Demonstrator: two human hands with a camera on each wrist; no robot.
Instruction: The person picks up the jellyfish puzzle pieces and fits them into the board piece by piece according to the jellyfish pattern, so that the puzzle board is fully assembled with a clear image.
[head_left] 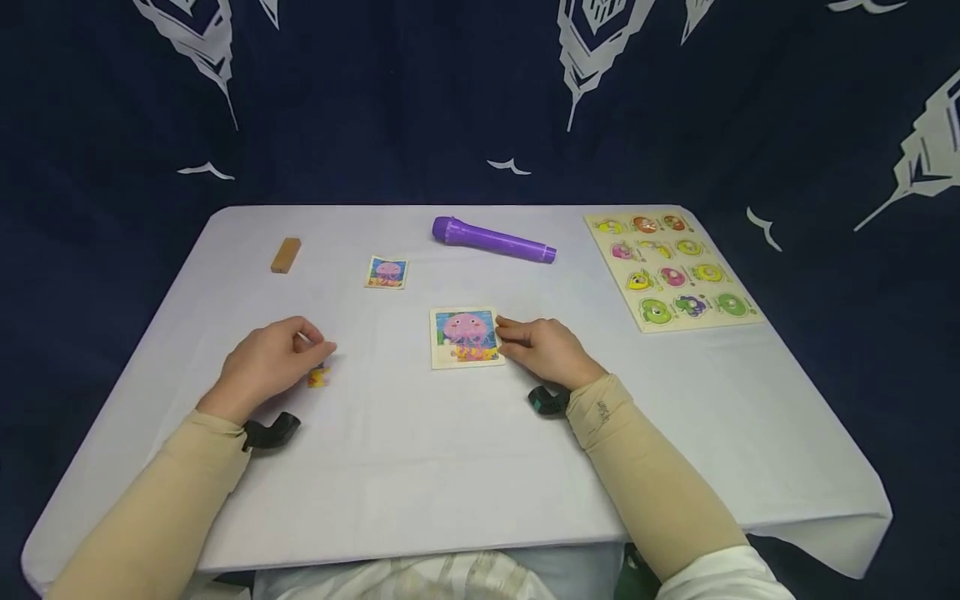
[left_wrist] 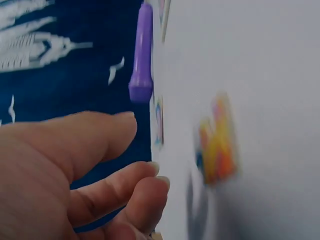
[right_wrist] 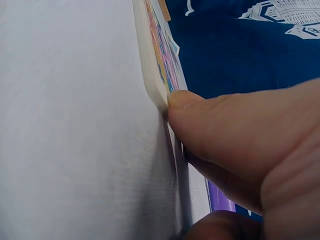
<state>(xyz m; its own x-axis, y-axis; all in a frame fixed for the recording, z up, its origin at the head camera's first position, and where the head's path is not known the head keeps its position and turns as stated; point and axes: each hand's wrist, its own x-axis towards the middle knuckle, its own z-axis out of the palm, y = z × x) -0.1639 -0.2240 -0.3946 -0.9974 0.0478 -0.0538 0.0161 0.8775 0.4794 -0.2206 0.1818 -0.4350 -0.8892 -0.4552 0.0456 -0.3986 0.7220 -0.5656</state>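
Observation:
A square jigsaw puzzle board [head_left: 467, 329] with a pink jellyfish picture lies flat on the table; a bare patch shows at its lower left. My right hand [head_left: 551, 350] holds the board's right edge, thumb at the near corner in the right wrist view. My left hand [head_left: 270, 362] is beside a small yellow and orange puzzle piece [head_left: 318, 377]. In the left wrist view this piece is blurred and apart from the thumb and fingertips [left_wrist: 150, 197], which have a gap between them and hold nothing.
A small jellyfish picture card [head_left: 387, 272] lies behind the board, with a wooden block [head_left: 286, 255] to its left. A purple toy microphone [head_left: 495, 240] rests farther back. At the right lies a fruit puzzle board [head_left: 667, 271]. White cloth covers the table [head_left: 420, 467].

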